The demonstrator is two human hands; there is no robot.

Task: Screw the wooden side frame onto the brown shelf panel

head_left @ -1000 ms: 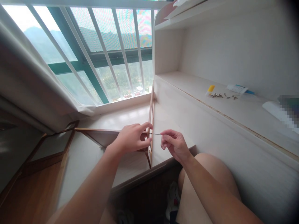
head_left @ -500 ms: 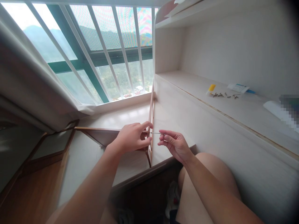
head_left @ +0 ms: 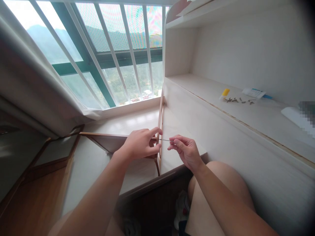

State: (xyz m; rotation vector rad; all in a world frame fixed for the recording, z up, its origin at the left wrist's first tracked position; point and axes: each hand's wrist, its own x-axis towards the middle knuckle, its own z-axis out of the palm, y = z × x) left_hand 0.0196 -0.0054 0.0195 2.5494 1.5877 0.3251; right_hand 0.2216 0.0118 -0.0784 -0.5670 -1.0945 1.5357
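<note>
My right hand [head_left: 185,149] pinches one end of a thin metal rod-like tool [head_left: 166,140] between thumb and fingers. The rod lies nearly level, and its far tip meets the upright of a brown wooden frame [head_left: 161,113]. Curled around that upright and the end of a joined panel [head_left: 105,141] is my left hand [head_left: 141,144]. Its thumb and index finger are spread above and below the rod's tip, while the other fingers are partly hidden behind the wood. Whatever the tip fits into is too small to make out.
On the shelf [head_left: 204,88] at right lie several small screws [head_left: 236,100], a yellow-capped tube [head_left: 225,94] and a clear packet [head_left: 254,93]. A barred window [head_left: 130,62] is ahead, with a curtain [head_left: 36,65] at left. My bent knee [head_left: 226,177] is below the shelf.
The fingers of my right hand have shifted around the rod's end, more closed than before. My left hand keeps its place on the frame. The view has moved very slightly.
</note>
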